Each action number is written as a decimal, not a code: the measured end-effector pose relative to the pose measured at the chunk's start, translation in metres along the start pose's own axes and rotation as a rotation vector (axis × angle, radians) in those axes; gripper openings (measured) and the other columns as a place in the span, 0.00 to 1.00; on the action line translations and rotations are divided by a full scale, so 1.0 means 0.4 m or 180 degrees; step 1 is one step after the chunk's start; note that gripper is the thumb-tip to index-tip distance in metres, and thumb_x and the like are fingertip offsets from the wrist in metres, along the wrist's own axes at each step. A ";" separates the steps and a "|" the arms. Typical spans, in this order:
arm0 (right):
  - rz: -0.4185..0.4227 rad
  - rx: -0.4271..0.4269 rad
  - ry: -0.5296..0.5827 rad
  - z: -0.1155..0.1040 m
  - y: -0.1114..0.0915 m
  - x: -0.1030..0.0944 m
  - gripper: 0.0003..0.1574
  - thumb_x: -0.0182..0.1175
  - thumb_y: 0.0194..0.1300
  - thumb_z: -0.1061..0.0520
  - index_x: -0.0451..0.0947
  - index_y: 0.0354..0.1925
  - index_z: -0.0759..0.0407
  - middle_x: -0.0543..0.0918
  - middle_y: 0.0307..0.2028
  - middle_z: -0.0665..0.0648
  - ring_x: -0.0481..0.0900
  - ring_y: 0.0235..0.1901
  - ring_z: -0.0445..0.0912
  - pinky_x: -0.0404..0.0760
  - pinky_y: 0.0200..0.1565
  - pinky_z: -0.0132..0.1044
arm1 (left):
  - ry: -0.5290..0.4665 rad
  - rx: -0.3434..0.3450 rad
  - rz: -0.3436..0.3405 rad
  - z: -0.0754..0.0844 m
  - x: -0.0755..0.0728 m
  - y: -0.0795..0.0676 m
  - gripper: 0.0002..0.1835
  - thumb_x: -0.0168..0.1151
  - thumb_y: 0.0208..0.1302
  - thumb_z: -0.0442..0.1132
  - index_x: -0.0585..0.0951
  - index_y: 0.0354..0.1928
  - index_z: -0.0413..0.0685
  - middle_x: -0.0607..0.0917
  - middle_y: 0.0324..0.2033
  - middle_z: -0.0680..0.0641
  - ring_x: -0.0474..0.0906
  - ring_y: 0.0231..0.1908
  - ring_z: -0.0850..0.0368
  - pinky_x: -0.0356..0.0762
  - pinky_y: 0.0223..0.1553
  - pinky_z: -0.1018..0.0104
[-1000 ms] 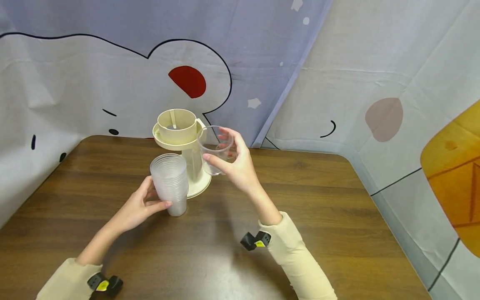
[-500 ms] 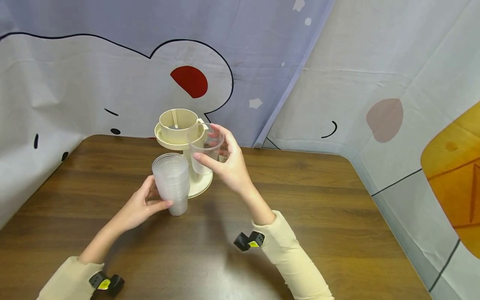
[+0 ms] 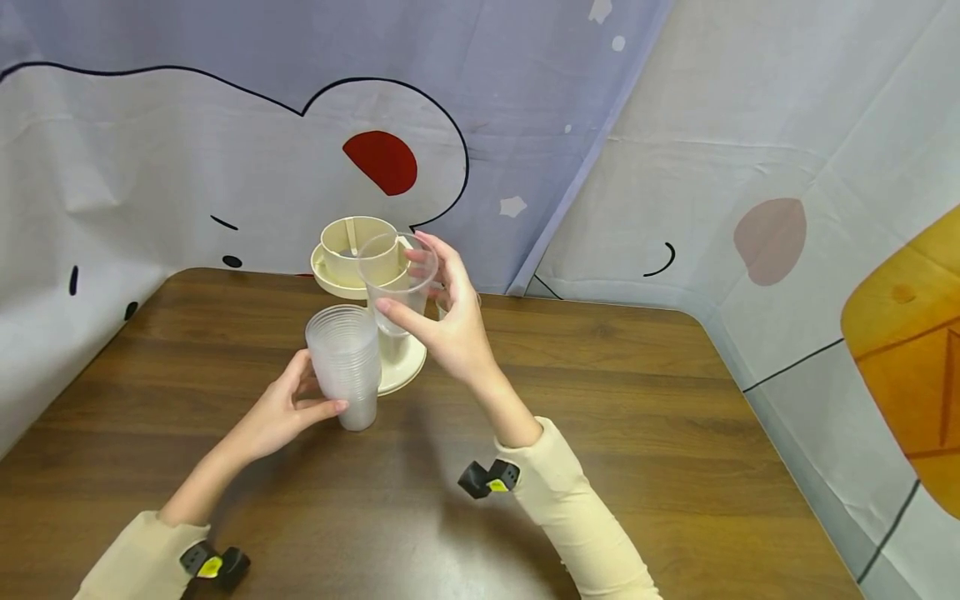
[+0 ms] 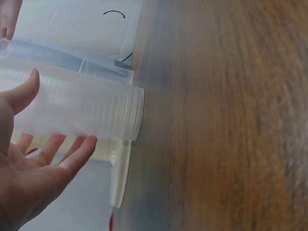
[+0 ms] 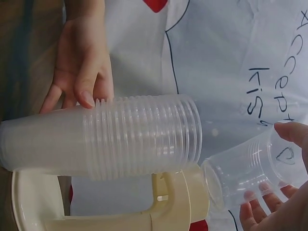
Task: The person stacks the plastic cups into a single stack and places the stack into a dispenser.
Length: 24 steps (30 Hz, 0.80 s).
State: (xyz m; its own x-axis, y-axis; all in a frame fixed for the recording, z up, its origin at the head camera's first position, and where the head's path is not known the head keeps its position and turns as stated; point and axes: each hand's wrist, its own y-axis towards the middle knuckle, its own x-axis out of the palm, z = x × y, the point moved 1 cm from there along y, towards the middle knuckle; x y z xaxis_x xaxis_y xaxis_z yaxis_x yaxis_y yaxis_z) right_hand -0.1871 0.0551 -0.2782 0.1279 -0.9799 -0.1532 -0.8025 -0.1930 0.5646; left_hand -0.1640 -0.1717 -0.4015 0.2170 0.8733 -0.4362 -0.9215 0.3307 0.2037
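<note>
A tall stack of nested clear plastic cups (image 3: 343, 358) stands upright on the wooden table. My left hand (image 3: 273, 412) holds the stack low on its side, thumb in front and fingers behind, as the left wrist view also shows. My right hand (image 3: 453, 321) grips a single clear plastic cup (image 5: 243, 168), thumb on one side and fingers on the other. That cup is raised, its base close to the stack's top rim in the right wrist view. Behind both stands a cream plastic stand (image 3: 341, 287) with a ring-shaped top and round base, partly hidden by the cups.
Behind the right hand another clear cup (image 3: 474, 305) shows only in part. The brown wooden table (image 3: 637, 433) reaches back to a printed curtain (image 3: 247, 167) on the far side and the right.
My right hand has carried the single cup leftward and slightly up, toward the stack. The left hand and the stack have stayed in place.
</note>
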 end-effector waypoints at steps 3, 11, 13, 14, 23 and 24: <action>-0.0026 -0.0111 0.0065 -0.005 0.003 0.002 0.46 0.68 0.54 0.64 0.60 0.68 0.58 0.74 0.59 0.65 0.72 0.59 0.59 0.76 0.57 0.39 | -0.0001 0.0001 -0.0001 0.001 0.000 0.001 0.39 0.65 0.62 0.35 0.54 0.69 0.43 0.70 0.61 0.36 0.73 0.55 0.40 0.82 0.50 0.60; -0.0135 -0.0251 0.0152 -0.006 0.004 0.014 0.46 0.67 0.54 0.66 0.60 0.68 0.60 0.74 0.59 0.63 0.73 0.57 0.52 0.74 0.59 0.57 | 0.0000 -0.0033 -0.0011 0.003 -0.001 -0.001 0.39 0.65 0.62 0.35 0.54 0.69 0.43 0.70 0.61 0.36 0.73 0.55 0.40 0.81 0.50 0.60; -0.0133 -0.0248 0.0151 -0.007 0.004 0.018 0.46 0.67 0.54 0.66 0.59 0.68 0.60 0.74 0.59 0.63 0.74 0.56 0.49 0.74 0.59 0.56 | 0.0002 -0.0029 -0.0013 0.003 0.000 -0.001 0.39 0.65 0.62 0.35 0.54 0.69 0.43 0.70 0.61 0.35 0.73 0.56 0.40 0.81 0.51 0.60; -0.0136 -0.0253 0.0169 -0.007 0.004 0.020 0.46 0.67 0.53 0.66 0.60 0.68 0.60 0.74 0.59 0.63 0.74 0.56 0.48 0.74 0.60 0.56 | 0.0001 -0.0026 -0.0014 0.003 -0.001 -0.002 0.39 0.65 0.62 0.35 0.54 0.69 0.42 0.70 0.61 0.35 0.73 0.56 0.40 0.81 0.51 0.59; -0.0274 -0.0195 0.0410 -0.012 0.001 0.037 0.47 0.66 0.53 0.70 0.57 0.68 0.62 0.72 0.60 0.66 0.71 0.59 0.61 0.72 0.64 0.50 | -0.0024 -0.0039 -0.0025 0.004 -0.003 -0.005 0.39 0.65 0.63 0.35 0.53 0.69 0.42 0.68 0.63 0.34 0.72 0.58 0.36 0.81 0.52 0.50; -0.0296 -0.0184 0.0430 -0.012 0.001 0.039 0.47 0.66 0.54 0.70 0.57 0.68 0.62 0.72 0.60 0.67 0.71 0.59 0.62 0.72 0.64 0.49 | -0.0021 -0.0034 -0.0019 0.004 -0.002 -0.005 0.39 0.65 0.62 0.35 0.53 0.69 0.42 0.68 0.62 0.34 0.72 0.58 0.36 0.81 0.52 0.52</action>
State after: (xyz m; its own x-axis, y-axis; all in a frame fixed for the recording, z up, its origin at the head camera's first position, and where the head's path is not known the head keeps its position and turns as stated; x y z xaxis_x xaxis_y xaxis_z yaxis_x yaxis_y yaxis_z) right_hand -0.1825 0.0394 -0.2767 0.2802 -0.9548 -0.0988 -0.7492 -0.2819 0.5994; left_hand -0.1616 -0.1727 -0.4002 0.2247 0.8736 -0.4317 -0.9235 0.3323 0.1917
